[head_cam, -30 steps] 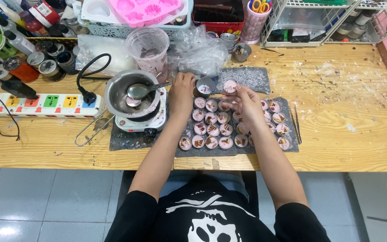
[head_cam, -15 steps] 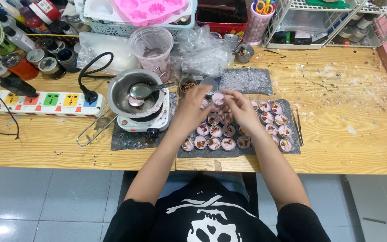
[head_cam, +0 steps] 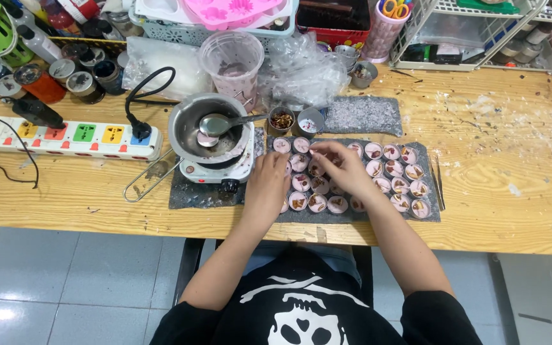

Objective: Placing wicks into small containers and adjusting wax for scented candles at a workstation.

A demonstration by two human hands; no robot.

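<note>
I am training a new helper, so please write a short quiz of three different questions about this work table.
1. True or false: the spoon lies in the metal pot.
2. Which hand is closer to the pot? A) left hand B) right hand
3. What do the small round cups stand on?

Key:
1. True.
2. A.
3. A dark grey mat on the wooden table.
</note>
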